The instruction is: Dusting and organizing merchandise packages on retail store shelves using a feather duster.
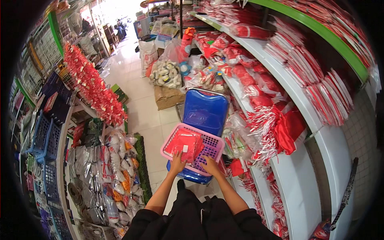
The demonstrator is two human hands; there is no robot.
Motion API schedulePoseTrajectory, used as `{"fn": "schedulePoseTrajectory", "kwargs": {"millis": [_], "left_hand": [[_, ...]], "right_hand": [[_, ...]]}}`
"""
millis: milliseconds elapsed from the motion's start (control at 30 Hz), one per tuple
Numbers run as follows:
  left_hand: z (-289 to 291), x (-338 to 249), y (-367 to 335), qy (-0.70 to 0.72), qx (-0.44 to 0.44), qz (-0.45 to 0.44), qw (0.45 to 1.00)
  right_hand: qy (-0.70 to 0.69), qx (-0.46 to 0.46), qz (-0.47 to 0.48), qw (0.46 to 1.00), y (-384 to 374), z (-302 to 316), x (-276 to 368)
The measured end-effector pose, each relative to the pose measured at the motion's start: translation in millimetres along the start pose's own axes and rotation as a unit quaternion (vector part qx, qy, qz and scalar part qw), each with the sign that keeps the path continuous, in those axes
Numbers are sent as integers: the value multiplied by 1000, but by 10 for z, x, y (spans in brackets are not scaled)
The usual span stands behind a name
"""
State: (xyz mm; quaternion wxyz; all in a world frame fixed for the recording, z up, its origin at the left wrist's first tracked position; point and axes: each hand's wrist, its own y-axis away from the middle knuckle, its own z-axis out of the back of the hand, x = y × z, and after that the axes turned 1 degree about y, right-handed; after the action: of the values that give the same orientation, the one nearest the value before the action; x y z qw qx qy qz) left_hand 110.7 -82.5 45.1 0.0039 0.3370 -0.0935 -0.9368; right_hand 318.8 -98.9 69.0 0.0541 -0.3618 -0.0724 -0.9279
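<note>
While the pink plastic basket is sat on top of a blue plastic chair in the shop aisle, it's being held at its near rim from both sides. The left hand is curled over the near-left rim, grip closed down on the edge, fingers up against the red packets stacked inside the basket. The right hand is wrapped on the near rim just right of the middle, grip narrow and clamped on the plastic too, thumb side toward the lattice floor of the basket. The packets are piled in the left half, with a small white tag seen on top. Just to the right, white shelves are loaded with more red-and-white bagged goods, and a cardboard box is parked on the tiled floor beyond the chair.
</note>
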Motion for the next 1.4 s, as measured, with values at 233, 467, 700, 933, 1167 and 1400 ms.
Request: {"fn": "schedulePoseTrajectory", "kwargs": {"millis": [233,467,700,933,1167,1400], "left_hand": [[85,739,-173,36,99,-23,994],[101,1066,-533,56,186,-11,981],[-143,1227,-757,40,241,14,970],[-448,1502,-972,381,96,339,855],[66,998,-961,307,226,358,853],[156,692,-1173,507,321,237,764]], "right_hand": [[-113,83,-28,990,-399,-689,-88],[-233,8,-139,962,-566,-1356,-688],[-245,37,-252,935,-515,-1768,-836],[-288,-54,-309,905,-572,-1940,-758],[-467,-39,-458,755,-467,-1464,-320],[-620,-24,-302,724,-395,-912,40]]}}
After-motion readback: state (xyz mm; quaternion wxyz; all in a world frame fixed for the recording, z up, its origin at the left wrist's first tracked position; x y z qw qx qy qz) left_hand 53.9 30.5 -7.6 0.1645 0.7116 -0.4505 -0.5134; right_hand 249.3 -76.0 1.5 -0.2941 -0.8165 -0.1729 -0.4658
